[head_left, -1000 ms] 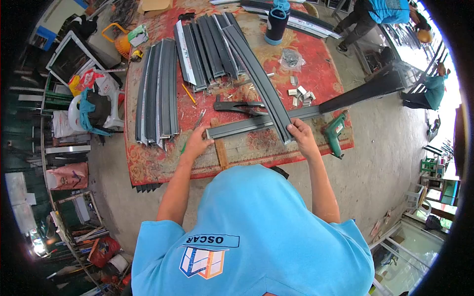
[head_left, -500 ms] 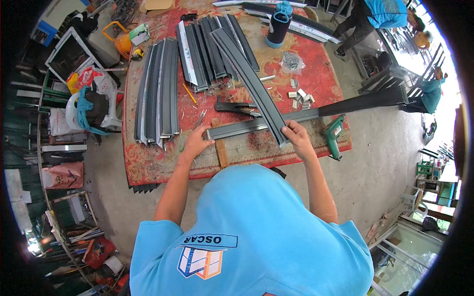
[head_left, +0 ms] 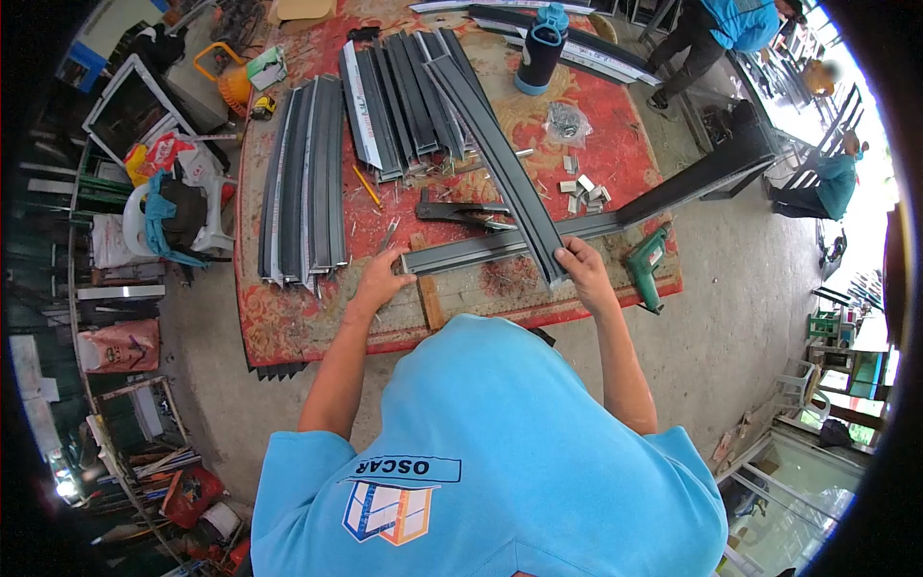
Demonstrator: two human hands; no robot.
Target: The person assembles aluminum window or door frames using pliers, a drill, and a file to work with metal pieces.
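Note:
My left hand (head_left: 385,279) is at the near end of a long dark grey metal profile (head_left: 461,252), its thumb and fingers round that end. This profile lies across the table's front and joins a second dark length (head_left: 702,183) that runs past the right edge. In my right hand (head_left: 585,272) is the lower end of another grey profile (head_left: 495,163), slanting across the first one, its far end over a stack of profiles (head_left: 404,106). Behind the crossing lies a black clamp-like tool (head_left: 460,210). A green power drill (head_left: 648,267) rests right of my right hand.
Another profile stack (head_left: 303,183) lies on the left of the red-covered table (head_left: 279,332). Small metal pieces (head_left: 585,192), a plastic bag (head_left: 567,123), a dark bottle (head_left: 540,53), a pencil (head_left: 367,186) and a tape measure (head_left: 262,107) are there too. Two people (head_left: 740,24) work at right.
The far end of the joined length has swung up and slightly left in view. The slanted profile's upper end has shifted a little right. Both hands keep their places.

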